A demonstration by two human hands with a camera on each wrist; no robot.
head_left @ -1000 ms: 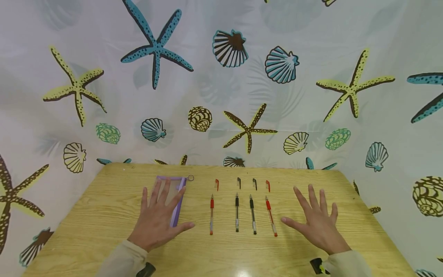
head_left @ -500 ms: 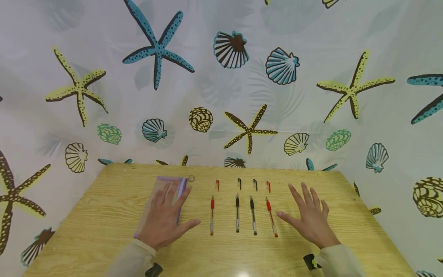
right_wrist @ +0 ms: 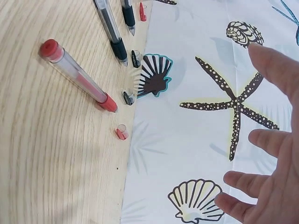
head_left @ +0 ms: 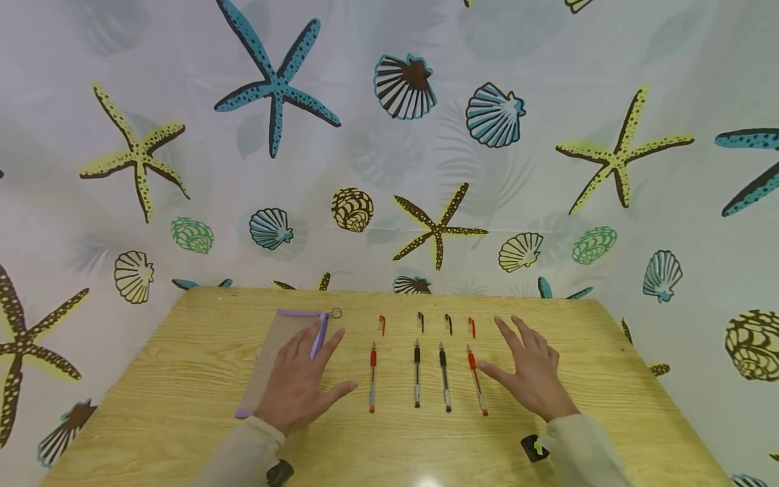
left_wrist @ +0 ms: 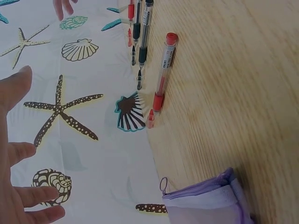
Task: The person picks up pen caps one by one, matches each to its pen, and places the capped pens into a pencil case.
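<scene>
My left hand hovers with spread fingers over the right part of a purple-edged mesh zip pouch, hiding some of it. On the other side my right hand is held above the table, fingers apart, its thumb near the right red pen. Between the hands lie uncapped gel pens: a left red pen, a black pen and a second black pen. Beyond each pen lies its cap: a red cap, a black cap, another black cap and another red cap. Neither hand holds anything.
The wooden table carries all these things. A white curtain printed with starfish and shells stands behind it and along both sides. A zip-pull ring sticks out from the pouch's far right corner.
Both hands have moved inward, the left one to the right and the right one to the left, uncovering more of the pouch's left side. Pens and caps have stayed in place.
</scene>
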